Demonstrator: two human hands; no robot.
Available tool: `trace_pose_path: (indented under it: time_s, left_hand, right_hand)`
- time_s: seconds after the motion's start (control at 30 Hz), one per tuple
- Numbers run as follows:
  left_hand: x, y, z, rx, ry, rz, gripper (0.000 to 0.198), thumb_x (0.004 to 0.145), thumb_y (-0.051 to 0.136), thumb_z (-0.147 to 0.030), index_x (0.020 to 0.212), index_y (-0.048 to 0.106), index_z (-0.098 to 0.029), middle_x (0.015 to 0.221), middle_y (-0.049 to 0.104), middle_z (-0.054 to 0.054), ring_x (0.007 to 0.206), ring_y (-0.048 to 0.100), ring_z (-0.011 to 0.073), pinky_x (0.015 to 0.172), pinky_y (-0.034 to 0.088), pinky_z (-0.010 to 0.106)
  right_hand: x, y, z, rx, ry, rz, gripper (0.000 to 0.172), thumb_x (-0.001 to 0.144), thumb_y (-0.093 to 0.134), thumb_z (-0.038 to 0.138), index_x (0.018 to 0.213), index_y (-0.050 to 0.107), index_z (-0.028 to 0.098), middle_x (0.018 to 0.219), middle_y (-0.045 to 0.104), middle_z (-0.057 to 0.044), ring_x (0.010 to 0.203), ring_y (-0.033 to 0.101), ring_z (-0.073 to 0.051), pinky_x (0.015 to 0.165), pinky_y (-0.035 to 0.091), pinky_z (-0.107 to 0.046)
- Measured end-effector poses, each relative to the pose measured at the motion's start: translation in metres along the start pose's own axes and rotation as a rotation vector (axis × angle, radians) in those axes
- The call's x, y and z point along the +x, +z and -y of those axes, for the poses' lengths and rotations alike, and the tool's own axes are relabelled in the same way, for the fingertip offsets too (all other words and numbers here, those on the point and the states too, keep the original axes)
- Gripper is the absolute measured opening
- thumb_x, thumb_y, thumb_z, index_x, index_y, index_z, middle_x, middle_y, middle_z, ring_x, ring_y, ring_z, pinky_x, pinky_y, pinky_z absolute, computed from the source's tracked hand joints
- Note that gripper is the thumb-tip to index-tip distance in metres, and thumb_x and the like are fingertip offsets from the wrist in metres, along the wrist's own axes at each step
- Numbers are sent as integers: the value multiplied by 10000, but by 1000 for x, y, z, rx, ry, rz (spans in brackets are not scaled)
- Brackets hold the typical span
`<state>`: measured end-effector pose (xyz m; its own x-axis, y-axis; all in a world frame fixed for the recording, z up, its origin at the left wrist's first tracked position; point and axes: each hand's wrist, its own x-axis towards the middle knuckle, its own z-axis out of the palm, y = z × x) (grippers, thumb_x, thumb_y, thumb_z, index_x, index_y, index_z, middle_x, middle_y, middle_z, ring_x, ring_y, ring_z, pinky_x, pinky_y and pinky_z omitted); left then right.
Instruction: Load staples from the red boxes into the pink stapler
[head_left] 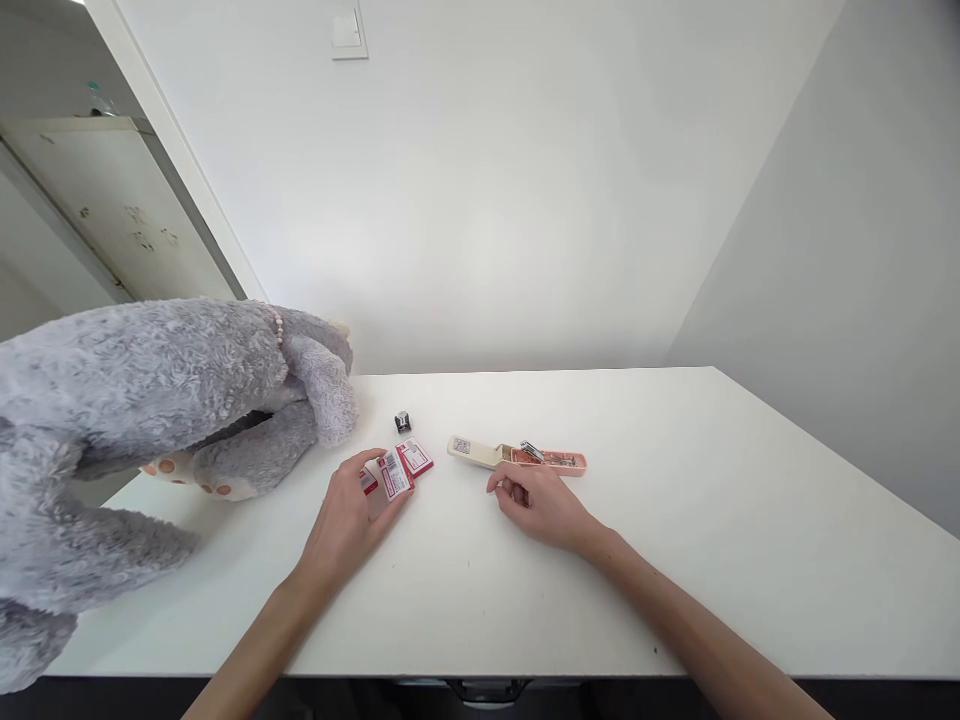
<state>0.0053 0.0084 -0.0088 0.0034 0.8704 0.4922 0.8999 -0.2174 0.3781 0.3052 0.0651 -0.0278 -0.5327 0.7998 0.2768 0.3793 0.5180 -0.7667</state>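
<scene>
Between thumb and fingers, my left hand [346,515] grips a small red-and-white box [394,474] with a barcode label. Another such box [416,457] lies just beyond it, and part of a third [367,481] shows by my fingers. My right hand [541,505] is closed, fingers curled in, at the near side of a narrow case; whether it holds something tiny cannot be seen. That case [574,463] lies open, pink base to the right, cream lid [472,452] to the left. A shiny metal piece [532,451] tilts up from the base, among small metal bits.
A small black-and-silver object [403,422] stands behind the boxes. A large grey plush toy [165,390] leans over the table's left side. The white table [712,520] meets a wall at the back, and a drawer handle [489,692] shows below its front edge.
</scene>
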Motion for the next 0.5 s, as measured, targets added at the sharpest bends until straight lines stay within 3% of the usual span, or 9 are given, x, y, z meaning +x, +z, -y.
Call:
trace_pose_path:
  time_s: [0.1, 0.3, 0.5]
  left_hand:
    - [1, 1, 1, 55, 4, 30, 558, 934, 608, -530, 1379, 464, -225, 1355, 578, 146, 1222, 606, 340, 1012, 511, 515]
    - [12, 7, -2, 174, 125, -22, 609, 918, 630, -518, 1401, 456, -191, 1407, 586, 169, 1338, 526, 369, 1123, 403, 556]
    - [28, 25, -7, 211, 100, -26, 556, 927, 632, -534, 1340, 511, -182, 1342, 632, 174, 1358, 512, 382, 1104, 422, 549]
  right_hand:
    - [0, 0, 0, 2, 3, -2, 176, 910, 521, 143, 934, 664, 244, 639, 564, 49, 587, 526, -132, 577, 364, -267]
    - [0, 0, 0, 2, 8, 0, 181, 904, 525, 127, 930, 664, 240, 633, 555, 57, 588, 521, -124, 581, 359, -263]
    - [1, 1, 0, 12, 8, -1, 187, 897, 521, 120, 926, 662, 241, 626, 556, 55, 587, 519, -127, 570, 339, -266]
